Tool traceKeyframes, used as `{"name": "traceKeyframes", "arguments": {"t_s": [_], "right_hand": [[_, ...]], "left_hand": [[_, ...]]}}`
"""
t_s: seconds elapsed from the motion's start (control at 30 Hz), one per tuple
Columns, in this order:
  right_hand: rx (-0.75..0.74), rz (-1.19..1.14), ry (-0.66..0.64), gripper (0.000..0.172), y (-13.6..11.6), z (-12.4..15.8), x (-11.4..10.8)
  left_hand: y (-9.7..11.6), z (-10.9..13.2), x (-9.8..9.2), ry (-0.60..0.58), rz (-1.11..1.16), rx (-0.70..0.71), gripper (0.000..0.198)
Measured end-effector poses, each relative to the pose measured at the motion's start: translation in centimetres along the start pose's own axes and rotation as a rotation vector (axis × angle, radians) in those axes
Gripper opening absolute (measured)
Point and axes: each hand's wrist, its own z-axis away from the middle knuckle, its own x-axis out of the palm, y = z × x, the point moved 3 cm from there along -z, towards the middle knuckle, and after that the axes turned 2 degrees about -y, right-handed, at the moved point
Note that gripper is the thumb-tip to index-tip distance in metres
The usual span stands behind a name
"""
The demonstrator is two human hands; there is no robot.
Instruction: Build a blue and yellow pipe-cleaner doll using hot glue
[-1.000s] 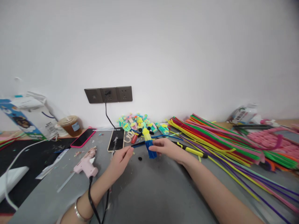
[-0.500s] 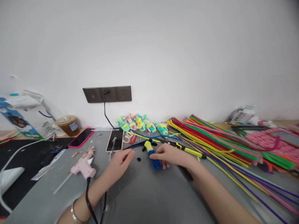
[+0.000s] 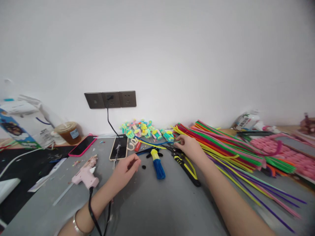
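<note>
My left hand [image 3: 127, 168] rests over the table, its fingers loosely bent with a gap at the thumb, holding nothing. My right hand [image 3: 187, 146] is at the near ends of the coloured pipe cleaners, thumb and fingers pinched; what lies in the pinch is too small to make out. Between my hands a pipe-cleaner figure [image 3: 157, 164], yellow above and blue below with dark pieces at its top, lies on the table. Yellow-and-black pliers [image 3: 185, 167] lie just below my right hand. A small black piece [image 3: 144, 167] sits near my left fingertips.
A pink glue gun [image 3: 86, 173] with a black cord lies left of my left arm. Behind are two phones, several small pastel pipe-cleaner figures [image 3: 147, 129] and a drink cup [image 3: 69, 132]. A large bundle of pipe cleaners [image 3: 221, 147] spreads rightward beside pink woven work [image 3: 275, 150].
My right hand has let go of the blue-and-yellow figure, leaving it on the table, and moved away to the pipe cleaners behind. My left hand stays nearly in place.
</note>
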Motion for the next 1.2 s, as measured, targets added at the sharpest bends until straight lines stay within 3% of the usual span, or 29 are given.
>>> {"name": "traceKeyframes", "arguments": {"t_s": [0.2, 0.3, 0.43, 0.5, 0.6, 0.7, 0.8, 0.87, 0.93, 1.03, 1.1, 1.2], "right_hand": [[-0.038, -0.023, 0.026, 0.012, 0.3, -0.1, 0.1], [-0.085, -0.09, 0.131, 0.012, -0.2, -0.2, -1.1], [-0.063, -0.56, 0.368, 0.021, -0.4, -0.3, -2.7], [-0.012, -0.789, 0.34, 0.031, -0.6, -0.4, -2.6], [0.008, -0.901, 0.23, 0.038, -1.7, -0.3, -2.0], [-0.011, -0.955, 0.029, 0.036, -3.6, 0.6, -1.1], [-0.113, -0.893, -0.288, 0.034, -5.8, 2.2, -0.4], [-0.191, -0.844, -0.549, 0.034, -7.0, 3.4, -0.1], [-0.213, -0.83, -0.889, 0.032, -7.8, 4.7, 0.1], [-0.18, -0.82, -1.355, 0.026, -7.8, 6.1, 0.1], [-0.133, -0.853, -1.515, 0.023, -7.5, 6.4, 0.1], [-0.022, -0.904, -1.541, 0.021, -6.4, 6.1, 0.4]], "left_hand": [[-0.3, 0.0, 0.0, -0.017, 0.008, -0.018, 0.03], [-0.5, 0.0, 0.0, -0.005, 0.0, -0.016, 0.029], [-1.0, 0.0, 0.0, 0.019, 0.015, -0.024, 0.029], [-1.3, 0.0, -0.1, 0.046, 0.035, -0.024, 0.029], [-1.5, 0.0, -0.2, 0.082, 0.064, -0.03, 0.03], [-1.5, -0.1, -0.3, 0.102, 0.093, -0.031, 0.025], [-1.4, -0.2, -0.4, 0.158, 0.142, 0.02, 0.024], [-1.3, -0.3, -0.5, 0.216, 0.178, 0.071, 0.037], [-1.2, -0.2, -0.7, 0.275, 0.205, 0.101, 0.052], [-1.0, -0.1, -0.9, 0.318, 0.228, 0.161, 0.055], [-0.8, 0.0, -1.0, 0.323, 0.239, 0.207, 0.052], [-0.5, 0.2, -1.0, 0.339, 0.311, 0.256, 0.057]]}}
